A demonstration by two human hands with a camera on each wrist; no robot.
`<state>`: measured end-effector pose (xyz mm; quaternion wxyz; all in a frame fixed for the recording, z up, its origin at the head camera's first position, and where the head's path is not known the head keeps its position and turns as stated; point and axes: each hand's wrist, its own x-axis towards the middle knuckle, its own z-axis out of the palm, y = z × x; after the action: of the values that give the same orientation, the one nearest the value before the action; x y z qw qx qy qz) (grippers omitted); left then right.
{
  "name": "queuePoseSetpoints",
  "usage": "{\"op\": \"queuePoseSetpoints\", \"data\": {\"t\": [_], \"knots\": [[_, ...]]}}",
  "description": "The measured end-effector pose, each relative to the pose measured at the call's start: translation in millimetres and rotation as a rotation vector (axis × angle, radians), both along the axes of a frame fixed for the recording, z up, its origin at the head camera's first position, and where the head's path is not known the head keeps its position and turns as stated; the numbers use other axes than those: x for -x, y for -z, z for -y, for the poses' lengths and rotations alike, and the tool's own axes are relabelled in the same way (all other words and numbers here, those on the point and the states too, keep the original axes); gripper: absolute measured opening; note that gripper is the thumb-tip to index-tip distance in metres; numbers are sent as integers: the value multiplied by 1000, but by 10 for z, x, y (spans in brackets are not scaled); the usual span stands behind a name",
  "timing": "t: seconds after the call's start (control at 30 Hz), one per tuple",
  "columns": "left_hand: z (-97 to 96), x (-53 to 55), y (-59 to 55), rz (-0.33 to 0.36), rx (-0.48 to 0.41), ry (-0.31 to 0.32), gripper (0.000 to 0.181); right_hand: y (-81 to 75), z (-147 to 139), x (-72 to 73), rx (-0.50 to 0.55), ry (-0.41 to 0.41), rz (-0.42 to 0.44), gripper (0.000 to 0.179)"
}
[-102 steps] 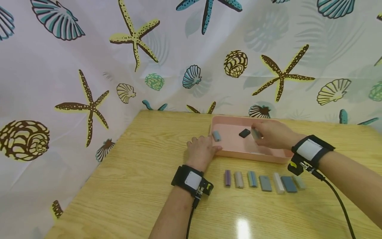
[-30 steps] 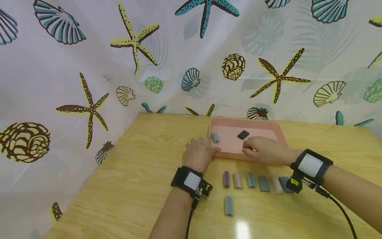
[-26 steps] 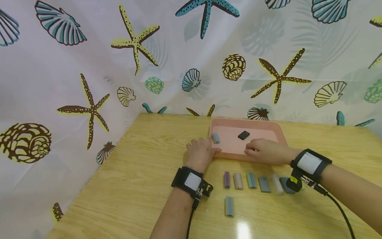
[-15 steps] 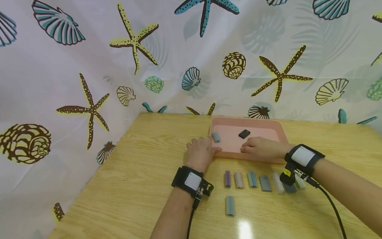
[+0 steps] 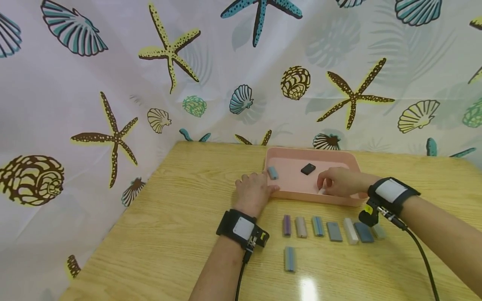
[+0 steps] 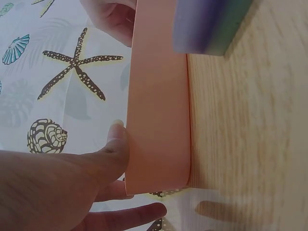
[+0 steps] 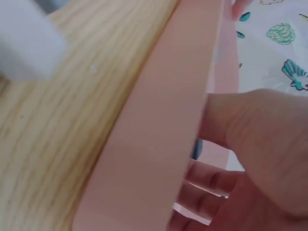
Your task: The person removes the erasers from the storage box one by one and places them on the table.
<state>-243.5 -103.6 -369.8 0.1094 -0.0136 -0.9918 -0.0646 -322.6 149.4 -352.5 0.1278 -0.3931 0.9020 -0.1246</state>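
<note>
Soft, even indoor light fills the head view, with a white patch of glare [image 5: 308, 289] burning out the grain on the near side of the wooden table [image 5: 169, 200] and only a faint shadow beneath the right forearm [image 5: 437, 230]. The row of blocks [image 5: 334, 231] looks slightly soft-edged. In the left wrist view, the left hand [image 6: 48, 187] appears dim against the pale cloth [image 6: 29, 96], while a two-tone block [image 6: 211, 24] blurs above. In the right wrist view, a white block [image 7: 29, 43] and the nearby wood are out of focus.
</note>
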Motion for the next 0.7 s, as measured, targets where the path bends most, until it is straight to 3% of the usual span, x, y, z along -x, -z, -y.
{"op": "queuePoseSetpoints", "data": {"t": [0.3, 0.6, 0.7], "knots": [[-3, -9, 9, 6, -6, -2, 51, 63, -19, 1, 51, 77, -27, 14], [8, -9, -2, 11, -9, -9, 51, 17, -37, 53, -10, 72, 67, 31], [12, -12, -8, 10, -10, -5, 51, 35, -43, 61, -18, 96, 53, 29]]}}
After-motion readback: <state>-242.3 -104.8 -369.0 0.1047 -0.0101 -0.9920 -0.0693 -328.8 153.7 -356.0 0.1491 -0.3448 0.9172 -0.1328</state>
